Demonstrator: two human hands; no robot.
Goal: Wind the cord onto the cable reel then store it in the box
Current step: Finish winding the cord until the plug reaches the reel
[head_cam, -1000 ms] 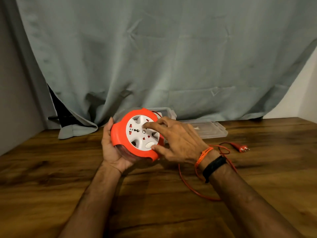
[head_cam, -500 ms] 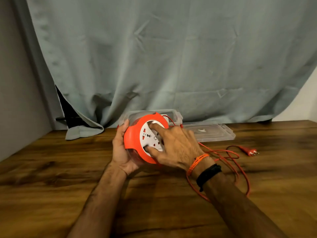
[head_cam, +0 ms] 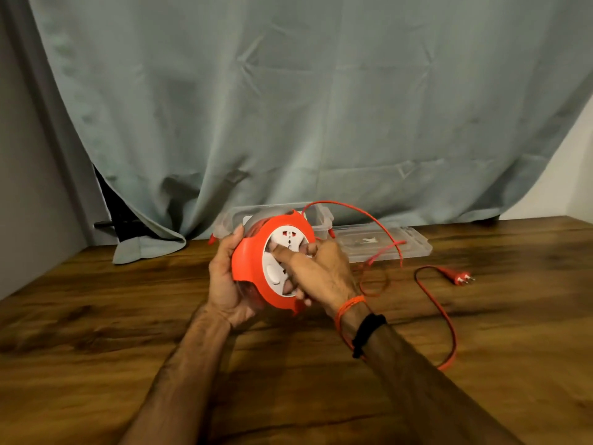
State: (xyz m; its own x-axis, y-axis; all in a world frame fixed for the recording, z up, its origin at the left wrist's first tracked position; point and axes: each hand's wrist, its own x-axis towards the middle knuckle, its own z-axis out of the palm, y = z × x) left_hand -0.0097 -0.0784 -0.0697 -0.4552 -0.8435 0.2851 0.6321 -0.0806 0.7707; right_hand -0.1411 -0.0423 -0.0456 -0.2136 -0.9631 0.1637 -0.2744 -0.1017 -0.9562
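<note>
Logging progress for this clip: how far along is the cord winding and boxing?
Done: little that shows. In hand: left hand holds the orange and white cable reel; right hand works its white face. Left: much of the thin orange cord lies loose on the wooden table, plug free. The clear plastic box waits open, lid beside it.

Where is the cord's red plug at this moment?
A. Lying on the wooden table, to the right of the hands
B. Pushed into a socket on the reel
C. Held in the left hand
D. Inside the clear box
A: the red plug lies on the wooden table, cord trailing loose.
</note>
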